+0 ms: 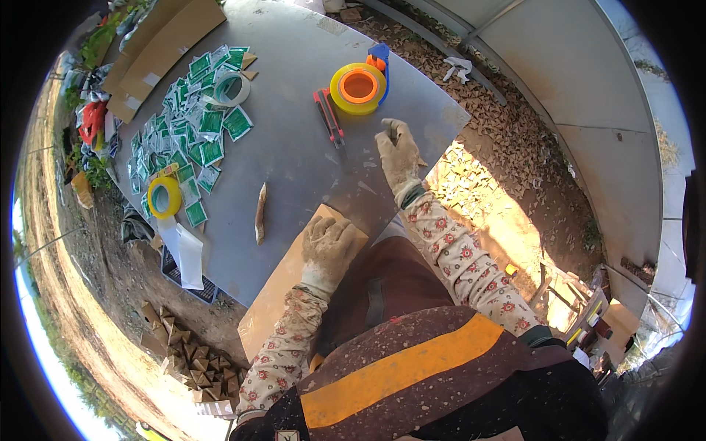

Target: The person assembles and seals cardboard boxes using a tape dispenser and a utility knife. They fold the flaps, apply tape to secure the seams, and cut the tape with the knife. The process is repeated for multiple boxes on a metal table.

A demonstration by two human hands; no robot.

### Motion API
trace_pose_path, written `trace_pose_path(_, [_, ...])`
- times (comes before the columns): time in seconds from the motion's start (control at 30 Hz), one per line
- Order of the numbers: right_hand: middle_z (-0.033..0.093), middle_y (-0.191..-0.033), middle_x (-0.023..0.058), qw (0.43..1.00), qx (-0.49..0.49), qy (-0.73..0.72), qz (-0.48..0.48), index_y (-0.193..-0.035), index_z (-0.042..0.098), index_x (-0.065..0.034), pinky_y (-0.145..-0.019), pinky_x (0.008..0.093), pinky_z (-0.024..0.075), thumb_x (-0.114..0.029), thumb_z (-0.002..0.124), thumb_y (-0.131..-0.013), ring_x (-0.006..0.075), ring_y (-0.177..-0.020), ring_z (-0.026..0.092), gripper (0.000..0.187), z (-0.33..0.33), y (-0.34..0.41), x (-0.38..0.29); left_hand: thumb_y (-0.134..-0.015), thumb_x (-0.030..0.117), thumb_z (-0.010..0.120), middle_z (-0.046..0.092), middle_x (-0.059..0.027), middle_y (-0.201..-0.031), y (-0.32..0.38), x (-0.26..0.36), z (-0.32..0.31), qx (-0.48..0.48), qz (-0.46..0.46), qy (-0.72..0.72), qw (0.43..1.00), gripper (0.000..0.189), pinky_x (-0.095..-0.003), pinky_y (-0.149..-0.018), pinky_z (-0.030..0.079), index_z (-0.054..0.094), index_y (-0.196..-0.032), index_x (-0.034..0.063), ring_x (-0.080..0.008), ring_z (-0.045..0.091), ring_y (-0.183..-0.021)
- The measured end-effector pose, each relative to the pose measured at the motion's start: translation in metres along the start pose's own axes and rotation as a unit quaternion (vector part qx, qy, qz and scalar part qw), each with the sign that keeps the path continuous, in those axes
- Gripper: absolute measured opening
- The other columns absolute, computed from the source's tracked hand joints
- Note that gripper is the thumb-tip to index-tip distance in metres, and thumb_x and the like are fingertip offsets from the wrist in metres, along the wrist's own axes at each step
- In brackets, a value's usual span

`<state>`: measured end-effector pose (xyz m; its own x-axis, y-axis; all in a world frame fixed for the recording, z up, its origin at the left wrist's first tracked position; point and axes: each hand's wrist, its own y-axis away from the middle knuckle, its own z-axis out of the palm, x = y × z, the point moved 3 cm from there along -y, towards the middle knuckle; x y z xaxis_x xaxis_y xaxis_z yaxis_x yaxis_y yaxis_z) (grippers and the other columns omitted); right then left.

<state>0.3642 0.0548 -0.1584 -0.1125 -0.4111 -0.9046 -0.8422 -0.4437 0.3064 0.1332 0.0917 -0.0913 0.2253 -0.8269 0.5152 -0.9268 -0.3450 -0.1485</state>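
My left hand, in a soiled work glove, lies with curled fingers on the end of a long, flat brown cardboard carton. This carton slants along the table's near edge, beside my body. My right hand, gloved too, hovers near the right table edge, thumb and fingers bent with a gap between them; nothing shows in it. Above it lie a red and black utility knife and a tape dispenser with a yellow roll. A short, pale-tipped stick-like piece rests left of the carton.
Green-and-white sachets are heaped on the grey table, with a clear tape roll and a yellow tape roll among them. An open cardboard box stands far left. Cardboard triangles litter the ground; folded cardboard pieces are piled lower left.
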Motion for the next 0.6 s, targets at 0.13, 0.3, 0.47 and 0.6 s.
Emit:
trace_pose_path(0.13, [0.065, -0.136, 0.0254, 0.962, 0.125, 0.243, 0.005, -0.157, 0.043, -0.0020, -0.106, 0.0429, 0.0528, -0.039, 0.077, -0.084, 0.0382, -0.119, 0.069, 0.088, -0.002, -0.119, -0.026, -0.078, 0.014, 0.079, 0.072, -0.0038, -0.113, 0.004, -0.001, -0.003, 0.021, 0.003, 0.031, 0.999, 0.029, -0.0518, -0.104, 0.049, 0.071, -0.105, 0.0116, -0.0302, 0.064, -0.111])
trace_pose_path(0.3, [0.073, -0.105, 0.0144, 0.976, -0.103, -0.060, 0.182, -0.135, 0.061, -0.0025, -0.091, 0.0402, 0.0625, -0.018, 0.069, -0.088, 0.0290, -0.102, 0.074, 0.051, -0.011, -0.127, -0.032, -0.077, 0.016, 0.078, 0.069, -0.0001, -0.112, 0.009, -0.005, -0.002, 0.050, 0.028, -0.031, 0.998, 0.026, -0.0507, -0.107, 0.048, 0.069, -0.101, 0.0169, -0.0263, 0.064, -0.111])
trace_pose_path(0.47, [0.075, -0.100, 0.0104, 0.829, -0.538, 0.152, 0.008, -0.142, 0.063, -0.0083, -0.084, 0.0346, 0.0599, -0.011, 0.066, -0.086, 0.0166, -0.093, 0.072, 0.056, 0.035, -0.046, -0.113, -0.074, 0.018, 0.071, 0.061, 0.0019, -0.108, 0.024, -0.006, 0.008, 0.099, 0.065, -0.096, 0.988, 0.027, -0.0431, -0.101, 0.051, 0.067, -0.101, 0.0217, -0.0213, 0.061, -0.109])
trace_pose_path(0.6, [0.075, -0.118, 0.0141, 0.453, -0.686, 0.445, -0.356, -0.149, 0.062, -0.0255, -0.094, 0.0413, 0.0596, -0.008, 0.070, -0.083, 0.0354, -0.103, 0.073, 0.068, 0.151, 0.052, -0.143, -0.084, 0.023, 0.066, 0.059, 0.0022, -0.112, 0.033, 0.000, 0.018, 0.030, 0.060, -0.211, 0.975, 0.030, -0.0352, -0.085, 0.055, 0.063, -0.114, 0.0190, -0.0171, 0.058, -0.109])
